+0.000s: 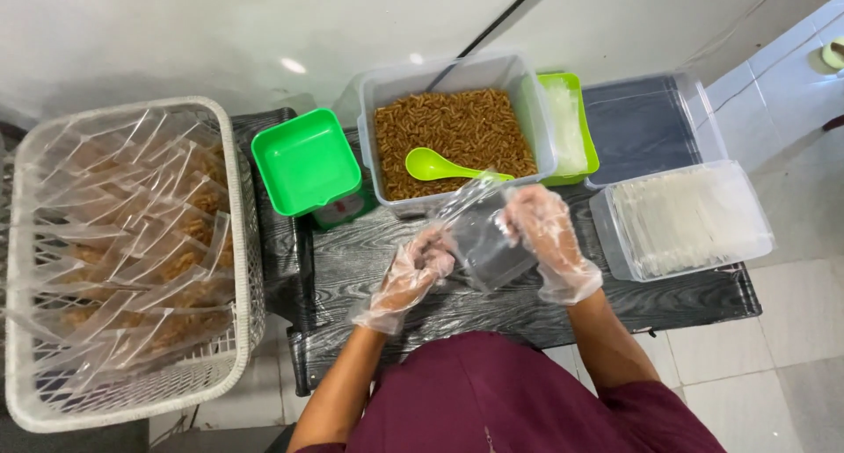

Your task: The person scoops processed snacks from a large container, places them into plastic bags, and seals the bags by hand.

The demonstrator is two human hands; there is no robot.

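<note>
Clear, limp and probably slippery under gloves, the empty plastic pouch sits just in front of the snack tub, pinched at its mouth edges (the best hold) by left hand and right hand.

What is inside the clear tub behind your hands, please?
The clear tub holds brown, short curled snack pieces, with a bright green spoon lying on top. The pieces hide the tub's bottom, and the clear bag covers the spoon handle's tip.
</note>
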